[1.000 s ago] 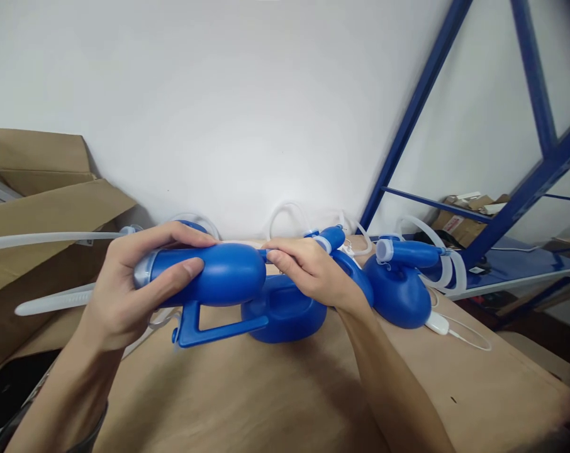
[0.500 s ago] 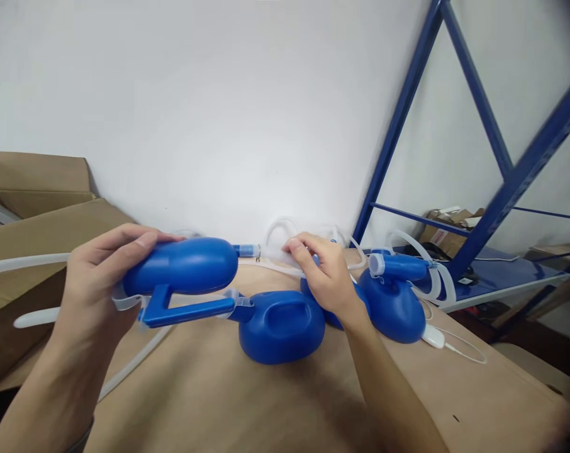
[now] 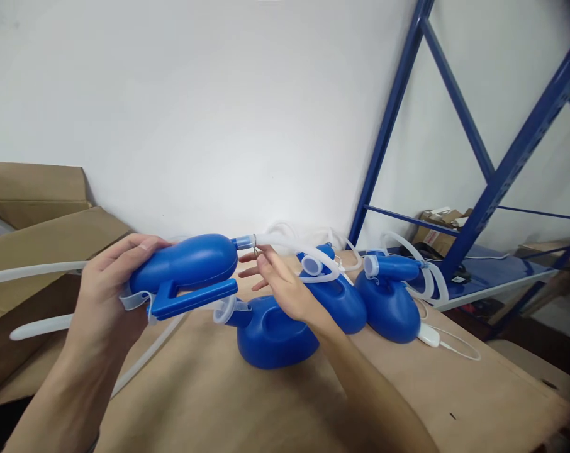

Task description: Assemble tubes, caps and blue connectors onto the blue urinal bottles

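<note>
My left hand [image 3: 119, 277] is wrapped round a blue plastic urinal bottle [image 3: 190, 261], holding it on its side above the table with the handle facing me. A clear cap hangs by its strap near my left palm. From the bottle's narrow end, a white flexible tube [image 3: 289, 242] runs off to the right, with a thin metal clamp [image 3: 255, 244] around the joint. Just below that joint is my right hand [image 3: 278, 280], fingers spread; whether a fingertip touches the clamp I cannot tell. Behind my right wrist rests another blue urinal bottle [image 3: 270, 343], capped.
Two more blue bottles with tubes, a middle one [image 3: 336, 305] and a right one [image 3: 391, 314], stand on the wooden table [image 3: 209, 402]. A white device with a cable [image 3: 429, 335] lies beside them. Cardboard boxes [image 3: 53, 245] are at left, a blue metal rack [image 3: 389, 113] at right.
My right hand has let go of the white tube, moved left toward the clamp and spread its fingers. The held bottle's narrow end has tipped up slightly. The view has shifted a little.
</note>
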The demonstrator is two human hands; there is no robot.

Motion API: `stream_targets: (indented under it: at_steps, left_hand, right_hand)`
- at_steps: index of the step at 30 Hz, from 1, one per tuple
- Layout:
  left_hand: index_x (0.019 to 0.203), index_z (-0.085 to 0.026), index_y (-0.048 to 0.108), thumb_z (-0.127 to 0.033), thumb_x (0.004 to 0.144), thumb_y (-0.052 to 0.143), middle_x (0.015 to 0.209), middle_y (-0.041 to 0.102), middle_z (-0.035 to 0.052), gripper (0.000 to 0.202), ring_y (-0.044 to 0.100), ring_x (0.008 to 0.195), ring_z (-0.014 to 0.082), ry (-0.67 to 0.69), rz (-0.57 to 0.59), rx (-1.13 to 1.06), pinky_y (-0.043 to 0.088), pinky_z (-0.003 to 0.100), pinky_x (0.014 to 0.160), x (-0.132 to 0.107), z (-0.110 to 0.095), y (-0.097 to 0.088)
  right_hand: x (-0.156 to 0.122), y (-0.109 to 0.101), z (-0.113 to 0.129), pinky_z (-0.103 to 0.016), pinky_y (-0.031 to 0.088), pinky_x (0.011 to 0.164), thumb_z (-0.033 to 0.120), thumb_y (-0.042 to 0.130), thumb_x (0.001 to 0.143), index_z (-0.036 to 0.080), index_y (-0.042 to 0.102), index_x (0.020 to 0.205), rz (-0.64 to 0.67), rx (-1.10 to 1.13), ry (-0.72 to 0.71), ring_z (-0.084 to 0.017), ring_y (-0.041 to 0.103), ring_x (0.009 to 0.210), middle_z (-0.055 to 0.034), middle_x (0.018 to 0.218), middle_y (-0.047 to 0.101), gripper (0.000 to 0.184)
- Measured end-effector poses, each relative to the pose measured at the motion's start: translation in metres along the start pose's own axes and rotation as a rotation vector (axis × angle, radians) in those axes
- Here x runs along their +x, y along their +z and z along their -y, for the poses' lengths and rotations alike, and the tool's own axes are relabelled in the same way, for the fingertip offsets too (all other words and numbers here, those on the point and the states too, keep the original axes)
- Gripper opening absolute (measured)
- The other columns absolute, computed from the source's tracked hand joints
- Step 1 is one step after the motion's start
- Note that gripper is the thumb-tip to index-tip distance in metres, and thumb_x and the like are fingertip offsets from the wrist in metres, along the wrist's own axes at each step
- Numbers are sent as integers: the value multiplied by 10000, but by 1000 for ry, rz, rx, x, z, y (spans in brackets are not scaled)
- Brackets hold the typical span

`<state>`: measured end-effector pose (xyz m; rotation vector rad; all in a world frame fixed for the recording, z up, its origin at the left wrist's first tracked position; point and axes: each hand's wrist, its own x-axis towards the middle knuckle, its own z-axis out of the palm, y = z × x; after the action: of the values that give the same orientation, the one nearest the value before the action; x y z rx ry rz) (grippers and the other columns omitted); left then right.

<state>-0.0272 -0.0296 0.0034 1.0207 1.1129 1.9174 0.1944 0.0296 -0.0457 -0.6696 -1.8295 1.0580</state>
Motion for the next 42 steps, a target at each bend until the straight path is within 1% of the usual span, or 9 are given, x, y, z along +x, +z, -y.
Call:
stream_targets:
  at_steps: [3,8,16,21,26,32,35,38,42]
  left_hand:
    - [678,-180,754,-357,643,812,733,678,27,189,606,620,169,-43,13,1,488,230,459,-2,-1,2]
    - [685,-174,758,-359,628,824,765,689,32,205,606,615,159,-58,26,17,489,219,453,-3,1,5]
    - [698,-178,756,-366,669,806,814,712,51,197,640,670,187,-81,55,31,507,227,475,-2,5,6]
    - [689,-186,756,-347,696,781,796,705,52,163,649,727,201,-69,65,39,541,236,539,-2,5,5]
    - [739,-179,774,-388,701,796,784,677,35,214,571,640,141,-96,163,100,484,194,488,0,8,3]
    - [786,-200,768,-535,643,809,796,687,43,366,591,602,169,-152,245,184,480,230,449,-6,4,6]
    - [935,-229,783,-584,694,787,913,745,84,429,657,666,211,-176,273,180,522,251,477,-9,4,5]
    - [1156,-317,750,-584,722,792,1146,758,99,511,732,840,269,3,348,115,599,287,566,-10,9,-1]
    - [1355,-402,637,-379,681,879,1444,641,59,716,664,1240,330,552,505,348,636,385,883,-11,21,-9]
  right_hand:
    - [9,0,-11,-288,564,711,597,448,1055,217,612,1219,-19,149,-69,-210,742,1009,-110,1212,701,445]
    - [9,-1,-11,-259,530,630,556,531,1033,199,668,1086,-51,161,-120,-194,748,899,-93,1083,735,386]
    - [7,-3,-11,-284,514,648,682,422,1023,182,698,1049,-13,217,-123,-202,731,863,-104,983,739,571]
    - [8,-1,-9,-266,489,606,619,557,980,182,694,979,-42,215,-71,-192,714,812,-80,903,734,458]
    - [11,-1,-6,-297,564,705,585,601,957,240,638,1215,-154,365,-60,-197,720,879,-52,967,734,433]
    - [11,-4,-4,-285,589,696,566,837,780,222,723,957,-193,378,-50,-200,734,893,-39,931,756,403]
    - [13,-3,-5,-314,613,733,551,859,761,209,753,941,-262,413,-57,-205,740,874,-42,908,762,401]
    - [14,-3,-8,-294,609,697,507,861,780,190,768,891,-345,492,-79,-192,735,810,-40,845,758,349]
    - [15,-6,-7,-254,580,636,495,868,773,172,772,827,-387,529,-67,-176,718,754,-33,774,747,341]
